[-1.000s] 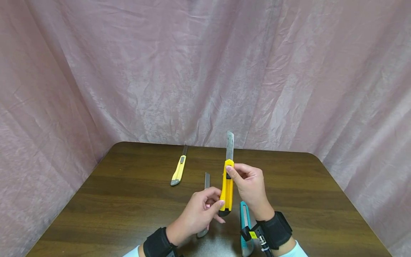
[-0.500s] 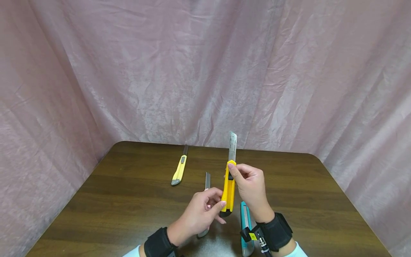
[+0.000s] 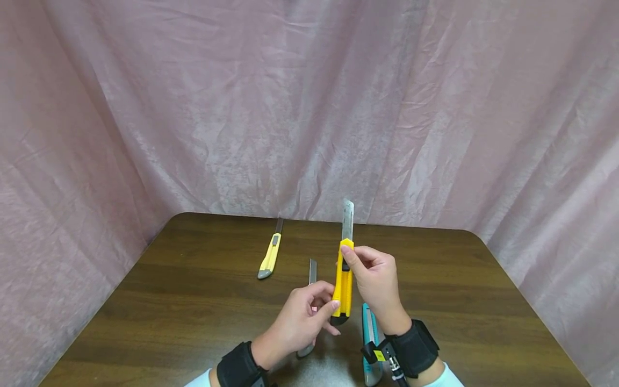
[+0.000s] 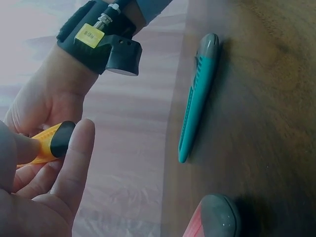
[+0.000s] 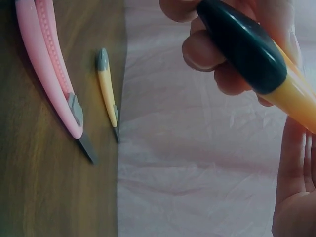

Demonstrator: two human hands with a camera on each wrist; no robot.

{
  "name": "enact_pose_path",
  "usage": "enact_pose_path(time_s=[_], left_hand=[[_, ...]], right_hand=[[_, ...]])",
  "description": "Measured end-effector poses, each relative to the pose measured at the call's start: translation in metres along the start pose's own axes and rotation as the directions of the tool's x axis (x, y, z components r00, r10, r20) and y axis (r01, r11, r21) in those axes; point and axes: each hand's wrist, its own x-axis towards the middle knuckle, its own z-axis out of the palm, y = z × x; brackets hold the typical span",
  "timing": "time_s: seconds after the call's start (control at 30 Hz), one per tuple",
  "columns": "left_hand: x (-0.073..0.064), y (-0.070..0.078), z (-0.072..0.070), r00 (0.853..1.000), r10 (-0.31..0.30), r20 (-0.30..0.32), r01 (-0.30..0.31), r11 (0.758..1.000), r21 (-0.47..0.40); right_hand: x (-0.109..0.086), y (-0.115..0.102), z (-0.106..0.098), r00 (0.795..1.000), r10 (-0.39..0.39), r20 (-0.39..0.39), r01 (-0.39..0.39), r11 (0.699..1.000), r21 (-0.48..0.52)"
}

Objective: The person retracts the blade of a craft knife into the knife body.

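Both hands hold a yellow utility knife (image 3: 343, 285) upright above the table, its long blade out and pointing up. My left hand (image 3: 304, 314) pinches the handle near its black end cap, which the left wrist view shows between thumb and fingers. Higher up, my right hand (image 3: 379, 277) grips the handle, thumb at the top of it just above the black slider. Behind the left hand lies a pink utility knife (image 5: 47, 64), mostly hidden in the head view, its blade out. A teal utility knife (image 4: 198, 98) lies below the right hand, with no blade showing.
A pale yellow utility knife (image 3: 270, 255) lies farther back on the left, blade out toward the table's far edge. The dark wooden table (image 3: 193, 301) has rounded far corners. Pink curtain (image 3: 271, 107) hangs behind and along the sides.
The held yellow knife shifts slightly right and then back a little to the left, both hands keeping their hold. The knives on the table stay where they were.
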Motion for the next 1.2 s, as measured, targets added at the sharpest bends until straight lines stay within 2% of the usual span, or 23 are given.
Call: enact_pose_path(time_s=[0.17,0.3,0.67,1.0,1.2], left_hand=[[0.0008,0.0016,-0.0021,0.999,-0.031,0.006,0.031,0.999,0.013],[0.0010,0.0027,-0.0026,0.999,-0.047,0.014,0.047,0.999,0.008],[0.0010,0.0039,-0.0033,0.999,-0.040,0.014,0.040,0.999,0.005],[0.0013,0.0038,-0.0047,0.999,-0.052,0.011,0.052,0.999,0.014],[0.0017,0.0029,-0.0051,0.997,-0.071,0.016,0.071,0.997,-0.001]], right_hand=[[-0.0003,-0.0005,-0.0004,0.999,0.031,0.012,-0.030,0.999,-0.036],[-0.0009,0.0008,-0.0011,1.000,0.010,0.024,-0.010,0.999,-0.033],[-0.0004,0.0008,-0.0013,0.999,-0.034,0.037,0.035,0.999,-0.032],[-0.0009,0.0003,-0.0010,0.999,0.029,0.020,-0.027,0.997,-0.076],[-0.0009,0.0033,-0.0022,0.999,-0.015,0.040,0.018,0.996,-0.088]])
